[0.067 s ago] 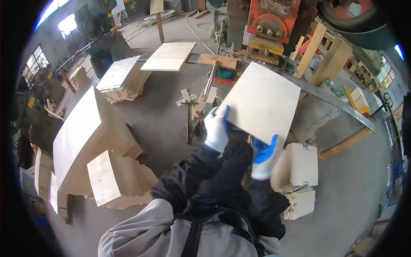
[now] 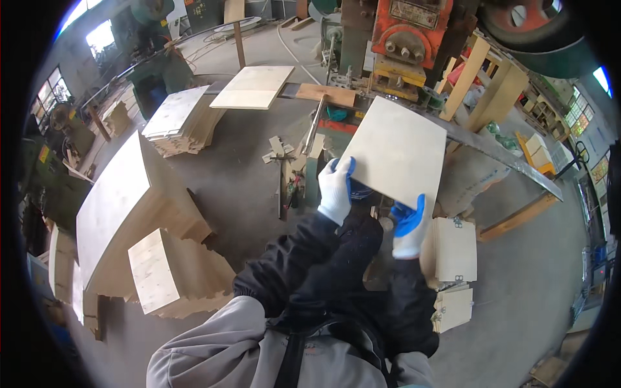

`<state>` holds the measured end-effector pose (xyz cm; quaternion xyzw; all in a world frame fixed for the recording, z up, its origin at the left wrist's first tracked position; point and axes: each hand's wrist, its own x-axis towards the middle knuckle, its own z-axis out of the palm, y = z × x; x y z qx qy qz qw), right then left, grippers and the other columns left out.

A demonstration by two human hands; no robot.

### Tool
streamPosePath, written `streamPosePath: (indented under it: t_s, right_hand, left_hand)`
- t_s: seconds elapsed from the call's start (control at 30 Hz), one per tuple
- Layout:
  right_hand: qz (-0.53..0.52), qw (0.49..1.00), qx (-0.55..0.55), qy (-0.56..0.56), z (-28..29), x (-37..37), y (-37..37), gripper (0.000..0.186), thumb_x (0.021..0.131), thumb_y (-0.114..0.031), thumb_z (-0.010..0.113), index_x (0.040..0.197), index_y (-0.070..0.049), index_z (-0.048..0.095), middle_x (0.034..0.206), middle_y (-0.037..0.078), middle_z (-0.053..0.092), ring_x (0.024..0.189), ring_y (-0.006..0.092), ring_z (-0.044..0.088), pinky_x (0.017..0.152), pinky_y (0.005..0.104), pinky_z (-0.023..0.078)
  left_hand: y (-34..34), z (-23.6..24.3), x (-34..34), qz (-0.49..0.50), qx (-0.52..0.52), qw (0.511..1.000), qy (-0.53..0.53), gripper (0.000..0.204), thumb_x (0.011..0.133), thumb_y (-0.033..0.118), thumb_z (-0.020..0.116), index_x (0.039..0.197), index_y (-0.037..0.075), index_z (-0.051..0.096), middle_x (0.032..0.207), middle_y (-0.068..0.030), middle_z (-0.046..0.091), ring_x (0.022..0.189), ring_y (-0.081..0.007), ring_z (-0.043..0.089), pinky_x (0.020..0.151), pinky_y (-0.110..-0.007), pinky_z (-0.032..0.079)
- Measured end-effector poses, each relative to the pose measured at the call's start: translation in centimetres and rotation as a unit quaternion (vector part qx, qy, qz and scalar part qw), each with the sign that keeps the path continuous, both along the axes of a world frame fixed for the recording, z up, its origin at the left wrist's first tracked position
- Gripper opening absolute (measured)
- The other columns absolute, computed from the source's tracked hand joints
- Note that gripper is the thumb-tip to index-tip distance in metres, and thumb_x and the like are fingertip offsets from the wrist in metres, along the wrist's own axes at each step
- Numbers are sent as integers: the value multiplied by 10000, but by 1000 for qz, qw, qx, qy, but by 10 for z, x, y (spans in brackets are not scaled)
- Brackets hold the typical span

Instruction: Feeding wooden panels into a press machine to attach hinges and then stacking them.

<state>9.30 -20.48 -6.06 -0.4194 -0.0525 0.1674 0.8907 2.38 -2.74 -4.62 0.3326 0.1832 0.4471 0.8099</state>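
Note:
A pale rectangular plywood panel point(image 2: 400, 150) is held up in front of me, tilted, its far end near the press. My left hand point(image 2: 336, 191), in a white glove with blue coating, grips its near left edge. My right hand point(image 2: 409, 226), gloved alike, is closed on its near right corner, thumb on the upper face. Beyond the panel stands an orange-red press point(image 2: 409, 32) with a yellow block point(image 2: 399, 71) below it. A brown board point(image 2: 325, 94) lies on the ledge left of the press.
At left rise a large plywood stack point(image 2: 113, 197) and a smaller one point(image 2: 154, 268). Another stack point(image 2: 174, 113) and loose panels point(image 2: 253, 87) lie farther off. Boards with metal hinges point(image 2: 457, 249) are piled at right. A metal rail point(image 2: 504, 155) runs on the right, and scraps point(image 2: 278, 147) litter the floor.
My left hand has shifted right along the panel's near edge. My right hand has moved slightly right and up, and the panel has turned a little and shifted left in view.

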Motion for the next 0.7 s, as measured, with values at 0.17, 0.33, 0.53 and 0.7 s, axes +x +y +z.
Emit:
streamPosePath:
  t_s: [0.17, 0.33, 0.53, 0.7]
  right_hand:
    - [53, 996, -46, 49, -4, 78, 22, 288, 1028, -364, 615, 1149, -107, 663, 850, 65, 719, 660, 191, 702, 597, 346, 608]
    - [77, 993, -31, 78, 0, 110, 50, 274, 1024, -343, 613, 1099, -90, 687, 787, 52, 711, 646, 184, 697, 589, 350, 626]
    - [88, 993, -34, 75, -13, 116, 52, 279, 1027, -350, 622, 1121, -94, 676, 772, 63, 710, 630, 190, 700, 621, 385, 644]
    - [99, 992, 2, 84, -29, 121, 48, 289, 1029, -351, 620, 1160, -95, 654, 824, 91, 738, 658, 212, 721, 614, 406, 640]
  left_hand:
    - [19, -6, 26, -58, 17, 995, 74, 172, 987, 189, 677, 1009, 19, 688, 898, -7, 686, 772, -79, 611, 704, -254, 487]
    - [42, -13, 53, -37, 12, 996, 78, 136, 992, 192, 670, 914, 81, 678, 758, 66, 582, 604, -40, 475, 560, -235, 387]
    - [44, -30, 58, -48, -15, 998, 33, 141, 999, 183, 673, 990, 44, 698, 889, 38, 674, 748, -41, 584, 671, -232, 459]
    - [35, -19, 52, -91, -74, 993, 27, 223, 1014, 223, 675, 1090, 16, 704, 949, 3, 699, 789, -89, 644, 720, -253, 521]
